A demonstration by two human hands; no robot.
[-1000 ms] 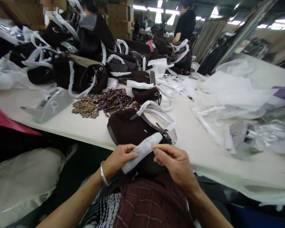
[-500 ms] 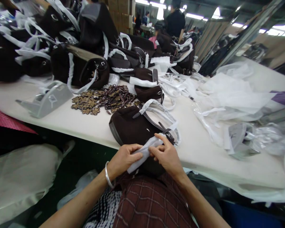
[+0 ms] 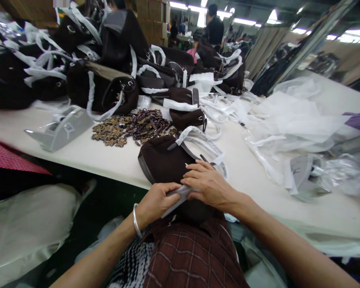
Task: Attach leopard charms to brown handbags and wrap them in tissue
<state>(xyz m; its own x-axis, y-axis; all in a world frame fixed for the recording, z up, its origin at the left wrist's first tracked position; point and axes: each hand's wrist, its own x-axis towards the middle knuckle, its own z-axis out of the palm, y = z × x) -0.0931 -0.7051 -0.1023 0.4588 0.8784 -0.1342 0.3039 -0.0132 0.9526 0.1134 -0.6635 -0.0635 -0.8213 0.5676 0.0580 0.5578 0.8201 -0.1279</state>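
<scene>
A dark brown fabric handbag (image 3: pixel 162 158) with black trim lies at the table's front edge, its lower part reaching toward my lap. Its handles (image 3: pixel 198 138) are wrapped in white material. Over the near side of the bag runs a soft white wrapping strip (image 3: pixel 177 201). My left hand (image 3: pixel 160 200), with a silver bangle at the wrist, pinches the strip's lower end between thumb and fingers. Across the upper end lies my right hand (image 3: pixel 208 185), fingers extended over the strip and thumb below, closed around it. That hand hides the strip's far end and part of the bag.
Beyond the bag lies a pile of patterned tags or charms (image 3: pixel 132 126). A grey tape dispenser (image 3: pixel 63 128) stands left, another dispenser (image 3: pixel 306 176) right. Heaped brown bags (image 3: pixel 123 40) fill the back. White sheets (image 3: pixel 303 116) spread at right. People stand farther off.
My right hand has turned from a fingertip pinch to lying across the strip, fingers extended and forearm farther right. Less of the strip shows. My left hand keeps its pinch.
</scene>
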